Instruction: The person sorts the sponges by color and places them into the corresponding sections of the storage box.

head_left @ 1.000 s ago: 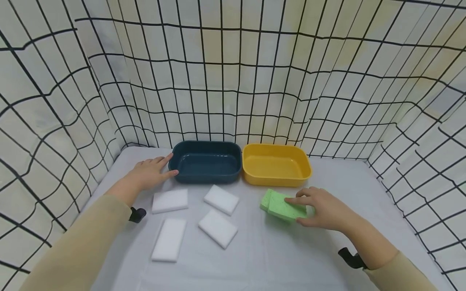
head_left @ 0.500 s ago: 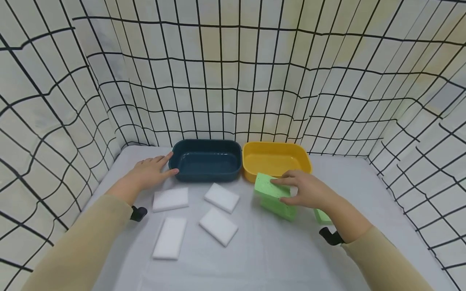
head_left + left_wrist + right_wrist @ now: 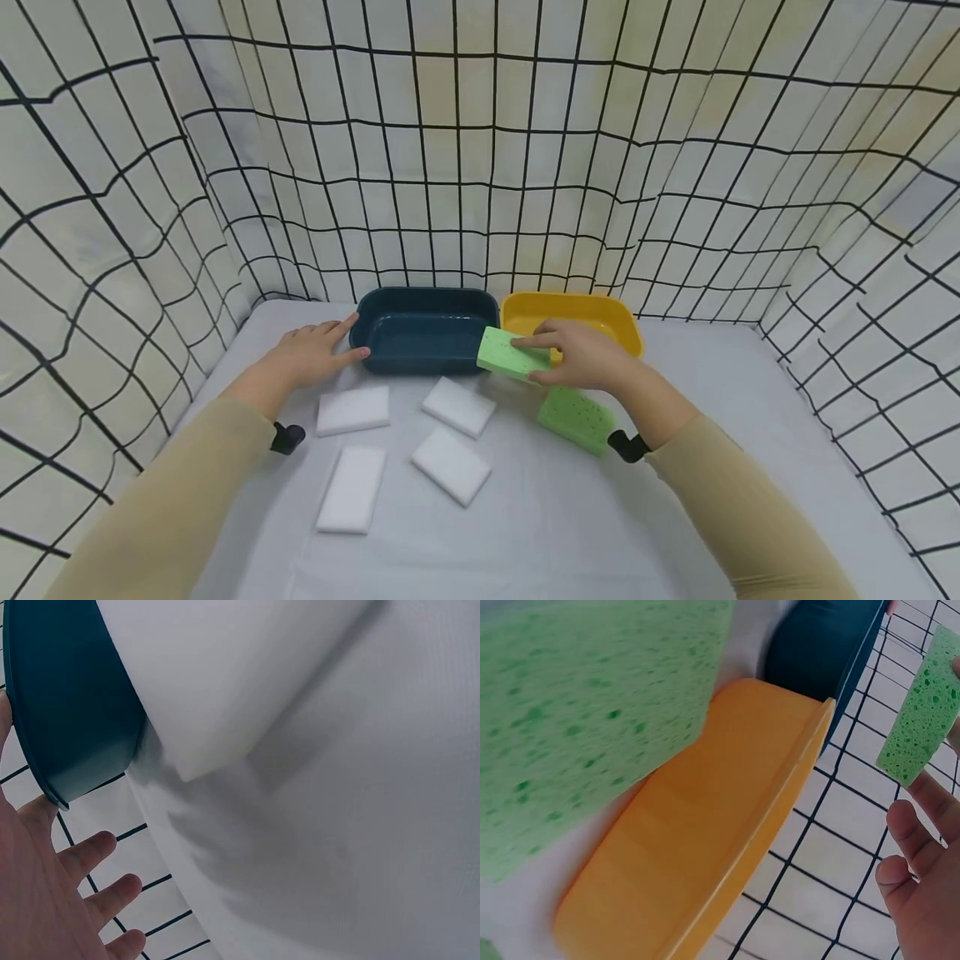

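Note:
My right hand pinches a green sponge and holds it in the air over the gap between the dark blue tub and the yellow tub. In the right wrist view the held green sponge shows at the upper right above the yellow tub. A second green sponge lies on the table below that hand. My left hand rests flat on the table with straight fingers touching the blue tub's left wall.
Three white sponges and one more lie on the white table in front of the blue tub. Grid-patterned cloth walls close in the back and both sides.
My right hand lifted one green sponge off the stack at the right and carried it up and left to the tubs. The left hand stayed put.

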A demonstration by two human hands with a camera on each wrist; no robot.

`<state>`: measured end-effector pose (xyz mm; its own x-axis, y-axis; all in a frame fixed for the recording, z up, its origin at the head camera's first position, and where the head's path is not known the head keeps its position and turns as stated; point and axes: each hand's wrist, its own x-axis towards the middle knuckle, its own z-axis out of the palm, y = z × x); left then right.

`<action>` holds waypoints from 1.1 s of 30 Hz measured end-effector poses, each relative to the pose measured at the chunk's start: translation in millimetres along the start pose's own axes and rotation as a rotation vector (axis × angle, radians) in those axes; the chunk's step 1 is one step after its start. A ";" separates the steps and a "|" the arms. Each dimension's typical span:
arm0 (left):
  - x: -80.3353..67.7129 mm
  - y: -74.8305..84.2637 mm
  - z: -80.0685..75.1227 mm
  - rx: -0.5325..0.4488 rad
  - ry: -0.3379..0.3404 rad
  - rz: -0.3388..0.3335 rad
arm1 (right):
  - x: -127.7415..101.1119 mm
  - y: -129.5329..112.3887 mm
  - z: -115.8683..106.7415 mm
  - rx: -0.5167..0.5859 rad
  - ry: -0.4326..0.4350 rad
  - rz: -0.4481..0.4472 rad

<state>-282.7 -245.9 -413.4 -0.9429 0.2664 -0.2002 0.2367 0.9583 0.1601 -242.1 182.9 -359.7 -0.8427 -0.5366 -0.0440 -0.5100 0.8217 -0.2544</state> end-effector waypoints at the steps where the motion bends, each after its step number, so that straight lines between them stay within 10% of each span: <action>1: -0.5 -0.1 -0.1 0.002 0.000 0.002 | 4.9 -2.3 0.1 0.002 -0.002 0.004; 33: -0.4 -4.2 2.9 -0.010 0.015 -0.011 | 170.2 -69.7 46.3 0.050 -0.163 0.046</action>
<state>-282.6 -249.8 -416.9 -0.9487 0.2544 -0.1876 0.2242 0.9600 0.1677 -341.9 25.5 -394.2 -0.8237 -0.5261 -0.2115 -0.4591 0.8377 -0.2956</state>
